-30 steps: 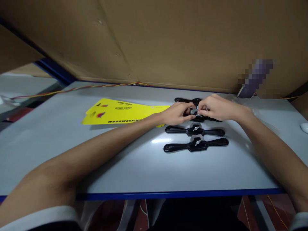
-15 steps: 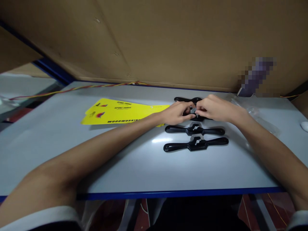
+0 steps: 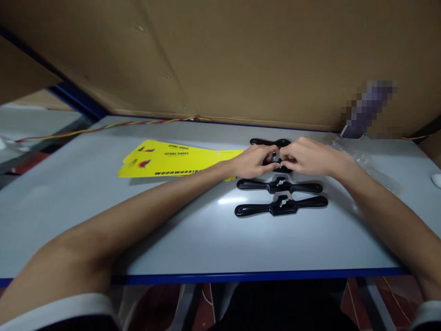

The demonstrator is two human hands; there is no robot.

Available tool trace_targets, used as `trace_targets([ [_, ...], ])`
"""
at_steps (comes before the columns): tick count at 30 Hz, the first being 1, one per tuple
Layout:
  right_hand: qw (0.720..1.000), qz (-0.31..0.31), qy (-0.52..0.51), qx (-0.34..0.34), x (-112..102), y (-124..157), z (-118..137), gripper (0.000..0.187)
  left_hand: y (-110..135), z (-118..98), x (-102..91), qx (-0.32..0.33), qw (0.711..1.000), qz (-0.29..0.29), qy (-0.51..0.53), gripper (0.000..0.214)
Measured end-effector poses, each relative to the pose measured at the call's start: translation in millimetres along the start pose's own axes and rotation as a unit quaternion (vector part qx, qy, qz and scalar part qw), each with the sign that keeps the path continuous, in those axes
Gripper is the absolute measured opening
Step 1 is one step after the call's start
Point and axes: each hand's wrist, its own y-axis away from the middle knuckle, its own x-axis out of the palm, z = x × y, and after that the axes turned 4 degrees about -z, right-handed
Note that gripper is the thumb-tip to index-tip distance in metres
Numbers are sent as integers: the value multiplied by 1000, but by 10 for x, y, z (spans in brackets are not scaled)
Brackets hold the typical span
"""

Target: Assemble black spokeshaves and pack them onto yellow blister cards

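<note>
My left hand [image 3: 253, 162] is closed on the left part of a black spokeshave [image 3: 285, 168], covering its left handle. From the other side my right hand [image 3: 306, 157] pinches at the middle of the same spokeshave, close to its grey blade and small screw. The fingertips of both hands nearly meet there, so the exact grip on the screw is partly hidden. Two more black spokeshaves lie nearer to me: one [image 3: 298, 186] just below the hands, another [image 3: 245, 210] in front of it. Behind the hands lies a further spokeshave [image 3: 261, 142], partly covered by my right hand.
Yellow printed cards [image 3: 179, 163] lie overlapping to the left, under my left forearm. Clear plastic bags [image 3: 374, 172] are beyond my right forearm. A pixelated phone-like object [image 3: 368, 110] leans at the back against the cardboard wall [image 3: 241, 59]. A twisted cable [image 3: 138, 125] runs along the back edge.
My right fingers have shifted slightly at the middle of the spokeshave, and the blade shows less between them. My left hand stays in place; the other spokeshaves have not moved.
</note>
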Motion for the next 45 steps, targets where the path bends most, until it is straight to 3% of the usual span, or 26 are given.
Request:
trace_targets([
  [21,995,25,72,57,6,12,106,29,-6,-84,-54,-39,999,28,13,41],
  [45,991,32,126,43,-51,7,185,25,-20,-51,-35,-25,999,10,30,27],
])
